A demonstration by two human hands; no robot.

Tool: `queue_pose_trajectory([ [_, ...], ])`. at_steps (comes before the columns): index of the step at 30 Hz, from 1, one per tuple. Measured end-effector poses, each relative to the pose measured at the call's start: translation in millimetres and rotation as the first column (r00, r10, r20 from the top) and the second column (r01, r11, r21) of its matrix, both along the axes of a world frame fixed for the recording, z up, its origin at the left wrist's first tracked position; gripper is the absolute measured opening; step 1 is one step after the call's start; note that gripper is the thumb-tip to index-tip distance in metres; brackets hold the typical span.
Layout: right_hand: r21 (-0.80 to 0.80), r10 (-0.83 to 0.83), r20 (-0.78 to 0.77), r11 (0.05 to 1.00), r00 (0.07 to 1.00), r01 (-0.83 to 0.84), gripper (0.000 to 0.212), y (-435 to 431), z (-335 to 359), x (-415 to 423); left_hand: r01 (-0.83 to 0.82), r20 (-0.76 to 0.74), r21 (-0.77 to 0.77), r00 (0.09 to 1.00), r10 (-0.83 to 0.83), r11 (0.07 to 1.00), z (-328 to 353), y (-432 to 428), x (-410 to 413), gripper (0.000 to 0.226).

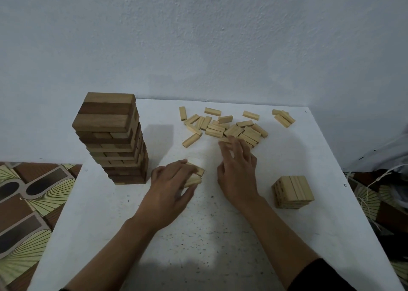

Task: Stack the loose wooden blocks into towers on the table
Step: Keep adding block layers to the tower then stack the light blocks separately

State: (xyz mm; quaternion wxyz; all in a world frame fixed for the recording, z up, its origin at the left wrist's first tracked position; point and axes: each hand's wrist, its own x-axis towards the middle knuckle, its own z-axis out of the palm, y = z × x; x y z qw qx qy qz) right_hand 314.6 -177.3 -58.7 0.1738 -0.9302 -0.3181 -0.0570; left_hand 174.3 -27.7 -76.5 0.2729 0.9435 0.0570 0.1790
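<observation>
my left grip (172, 180) is curled round a pair of short pale wooden blocks (195, 177), held low on the speckled white table (198, 235), just right of the tall tower of darker brown wooden blocks (114, 136). my right grip (238, 171) is spread wide, its fingertips on the near edge of the scattered heap of loose pale wooden blocks (229, 128) toward the back of the table. it clasps nothing that i can see. a short squat stack of pale blocks (292, 191) stands near the right edge, well apart from the tall tower.

these blocks look light, rigid and smooth-sided, so i judge a mild pinch is enough. the best hold is across the long faces near the middle, so a block stays level when i set it down. they would hardly break, but smooth wood slides on smooth wood. the tall tower's layers look uneven, with some pieces jutting, and a nudge from my left wrist could shift it.

my right fingers are blurred, so i cannot tell which block they touch. my left palm hides most of the pair, and a third may lie beneath. the tall tower's far side, the heap's lower pieces and the dark marks on some block ends cannot be made out.
</observation>
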Motion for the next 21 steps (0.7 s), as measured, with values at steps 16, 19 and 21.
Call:
queue_pose_trajectory([
  [16,0.297,0.084,-0.121,0.954,0.989,-0.044,0.031,-2,-8,-14,0.009,0.074,-0.017,0.997,-0.007,1.0,-8,7,3,0.034],
  [19,0.345,0.1,-0.149,0.937,0.984,-0.043,0.031,-3,-10,-14,0.008,0.069,-0.027,0.998,-0.007,1.0,-9,8,3,0.037],
  [21,0.341,0.094,-0.144,0.939,0.985,-0.04,0.033,-4,-10,-15,0.001,0.047,-0.023,0.999,0.0,1.0,-9,8,2,0.04],
])
